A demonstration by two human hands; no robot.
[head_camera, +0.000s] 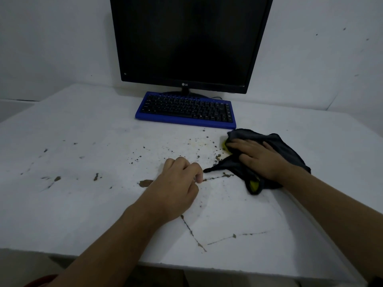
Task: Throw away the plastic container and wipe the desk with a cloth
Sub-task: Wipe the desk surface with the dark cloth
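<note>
Dark grey crumpled cloth [255, 135] with yellow patches showing at its left edge and near corner lies on the right part of the white desk [83, 204], just in front of the right end of the blue-framed keyboard with black keys [186, 109] and apart from it. The right grip [263, 158], a bare hand, lies palm down on top of the cloth with its fingers straight and spread, pointing left, pressing the fabric flat against the desk; it curls round nothing. One pointed corner of the cloth sticks out to the left from under that hand, towards the left grip [178, 183].

The left grip, also a bare hand, rests on the desk near the middle, just beside that corner but not touching it. Its fingers are curled in tight towards the palm, the thumb against the forefinger, and nothing shows inside them.

Brown spots and streaks [146, 182] are scattered over the desk top, thickest between the two hands and in front of the keyboard, with thin lines running towards the near edge. Behind the keyboard stands a black flat monitor [186, 38], its screen dark, against a white wall [51, 38].
</note>
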